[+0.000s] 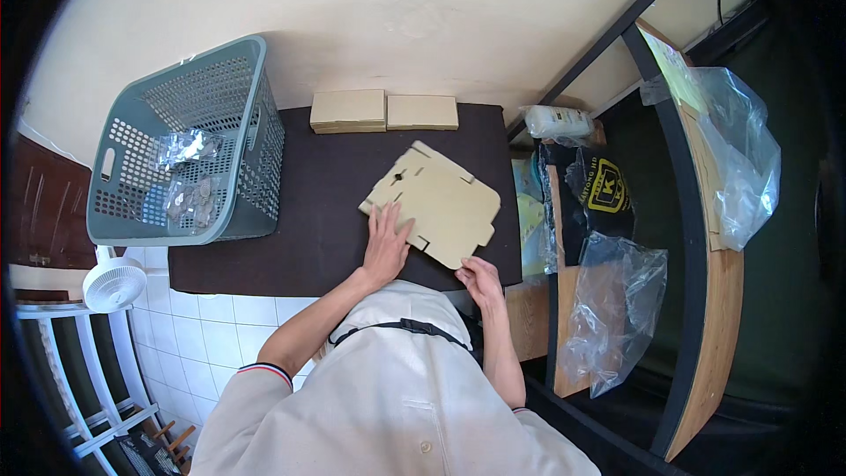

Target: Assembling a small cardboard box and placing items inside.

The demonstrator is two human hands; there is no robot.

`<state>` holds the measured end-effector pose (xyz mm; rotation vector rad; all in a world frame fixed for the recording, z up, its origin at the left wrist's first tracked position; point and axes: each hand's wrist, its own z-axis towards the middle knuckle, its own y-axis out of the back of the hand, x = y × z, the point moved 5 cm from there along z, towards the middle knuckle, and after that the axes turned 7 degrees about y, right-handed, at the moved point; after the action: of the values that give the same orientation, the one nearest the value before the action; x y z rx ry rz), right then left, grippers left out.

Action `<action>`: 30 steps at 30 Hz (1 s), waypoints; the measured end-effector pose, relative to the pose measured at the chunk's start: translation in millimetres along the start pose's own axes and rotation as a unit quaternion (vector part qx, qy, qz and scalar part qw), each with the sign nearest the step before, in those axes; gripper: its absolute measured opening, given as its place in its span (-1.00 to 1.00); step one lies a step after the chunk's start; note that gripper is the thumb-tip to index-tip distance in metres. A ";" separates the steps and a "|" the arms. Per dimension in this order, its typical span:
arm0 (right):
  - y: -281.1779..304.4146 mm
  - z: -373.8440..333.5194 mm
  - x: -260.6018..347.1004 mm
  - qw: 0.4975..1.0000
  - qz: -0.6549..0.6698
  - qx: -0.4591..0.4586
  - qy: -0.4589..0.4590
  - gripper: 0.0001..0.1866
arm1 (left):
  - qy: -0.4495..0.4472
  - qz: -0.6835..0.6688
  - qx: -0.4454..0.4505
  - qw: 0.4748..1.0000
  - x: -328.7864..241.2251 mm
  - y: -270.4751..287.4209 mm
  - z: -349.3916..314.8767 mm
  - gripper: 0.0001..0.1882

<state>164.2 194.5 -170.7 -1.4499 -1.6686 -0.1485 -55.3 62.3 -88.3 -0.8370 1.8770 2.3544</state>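
A flat, die-cut cardboard box blank (438, 203) lies turned at an angle on the dark table (326, 203), with slots and tabs along its edges. My left hand (386, 245) rests on its near left part, fingers stretched out over the cardboard. At its near right corner, my right hand (481, 280) pinches the edge between thumb and fingers. Behind the blank, against the wall, sit two stacks of folded cardboard, a left stack (348, 112) and a right stack (422, 113).
A grey-green perforated basket (256, 137) holding clear bags of small parts (189, 148) stands at the table's left. To the right is a dark-framed shelf (705, 326) with plastic bags (614, 308) and a white wrapped roll (559, 122). A white fan (115, 282) is at lower left.
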 end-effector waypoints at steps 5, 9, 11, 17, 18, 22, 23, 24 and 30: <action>0.2 -37.5 -47.1 0.987 -0.136 -0.027 -0.085 -0.78 | 0.411 -0.390 0.107 0.817 34.7 -37.3 -13.3 -0.58; -25.2 -34.3 -14.5 0.905 -0.420 0.003 -0.071 -0.53 | 0.445 -0.587 0.100 0.669 69.1 -107.4 -37.5 -0.59; -40.1 -35.9 5.0 0.832 -0.553 0.016 -0.045 -0.59 | 0.441 -0.577 0.084 0.683 66.2 -101.7 -40.3 -0.59; -54.5 -33.4 -14.2 0.723 -0.566 0.030 0.394 -0.85 | 0.261 -0.149 0.096 0.949 22.6 -22.3 -38.8 -0.12; -52.4 -35.7 -17.4 0.699 -0.568 0.036 0.433 -0.84 | 0.192 -0.080 0.101 0.973 17.2 -26.7 -40.7 -0.01; -49.9 -39.3 -21.9 0.689 -0.580 0.032 0.435 -0.88 | 0.128 0.042 0.129 0.982 24.3 -55.0 -51.1 0.16; -47.2 -39.9 -23.7 0.700 -0.576 0.039 0.420 -0.86 | 0.134 0.039 0.132 0.981 25.3 -56.3 -52.0 0.16; -46.4 -40.1 -25.7 0.700 -0.579 0.043 0.416 -0.86 | 0.142 0.037 0.133 0.980 26.5 -57.0 -53.4 0.16; -37.7 -36.6 -26.8 0.727 -0.554 0.061 0.401 -0.89 | 0.151 0.041 0.146 0.977 23.0 -54.8 -53.0 0.17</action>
<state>149.7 141.1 -150.3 -0.0023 -1.4831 -1.1244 -35.8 22.2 -154.3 -1.1543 2.3396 2.0076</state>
